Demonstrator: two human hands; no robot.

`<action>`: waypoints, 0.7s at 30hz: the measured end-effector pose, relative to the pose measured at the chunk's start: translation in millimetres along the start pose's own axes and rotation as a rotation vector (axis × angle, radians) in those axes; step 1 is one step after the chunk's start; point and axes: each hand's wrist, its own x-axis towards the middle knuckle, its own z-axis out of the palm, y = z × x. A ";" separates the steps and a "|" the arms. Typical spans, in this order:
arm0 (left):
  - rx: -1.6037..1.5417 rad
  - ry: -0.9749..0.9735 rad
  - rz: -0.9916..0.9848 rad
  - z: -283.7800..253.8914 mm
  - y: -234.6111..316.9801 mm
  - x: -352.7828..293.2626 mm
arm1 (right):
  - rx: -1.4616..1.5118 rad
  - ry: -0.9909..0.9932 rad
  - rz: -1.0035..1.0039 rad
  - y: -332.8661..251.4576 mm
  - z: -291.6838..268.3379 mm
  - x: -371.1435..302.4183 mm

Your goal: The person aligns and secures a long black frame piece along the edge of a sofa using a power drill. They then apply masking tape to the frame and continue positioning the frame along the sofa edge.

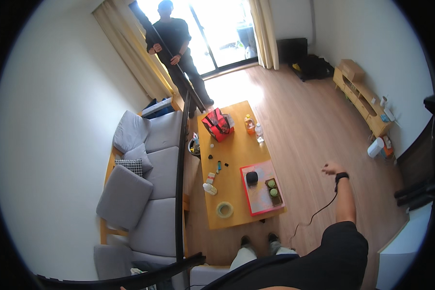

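Note:
My right hand (330,168) is stretched out over the floor at the right, fingers loosely apart and nothing in them. A black band circles its wrist, and a thin dark cable (319,211) hangs from there toward the floor. Of my left hand (123,288), only a sliver shows at the lower edge, beside a black bar (125,279); its fingers are hidden. A long black upright bar (180,169) runs between the sofa and the table. At the far end, another person (171,43) stands with both hands around a long dark pole (166,46).
The wooden table (232,179) bears a red bag (218,124), bottles (249,124), a tape roll (224,210) and a red-edged board (256,209). A grey sofa (162,169) lines the left. A low wooden cabinet (360,102) stands along the right wall.

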 end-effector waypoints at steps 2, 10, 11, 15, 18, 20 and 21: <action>0.041 0.267 0.136 6.5 8.2 -15.3 | 0.029 0.096 -0.121 -18.2 -46.4 -56.3; -0.097 0.419 0.220 42.2 65.5 -17.1 | -0.081 0.847 -1.002 -197.9 -199.8 -358.7; -0.116 0.412 0.239 47.7 71.3 -17.4 | 0.166 0.643 -1.145 -213.3 -208.3 -392.6; -0.169 0.385 0.301 56.8 84.8 -18.1 | 0.202 0.169 -1.764 -261.7 -230.7 -465.7; -0.200 0.383 0.303 59.2 85.2 -15.1 | 0.198 0.163 -1.818 -271.8 -233.8 -488.5; -0.224 0.378 0.285 59.8 83.2 -11.1 | 0.194 0.215 -1.801 -274.3 -236.7 -495.6; -0.232 0.373 0.272 60.2 82.0 -9.8 | 0.194 0.255 -1.779 -273.6 -236.2 -497.1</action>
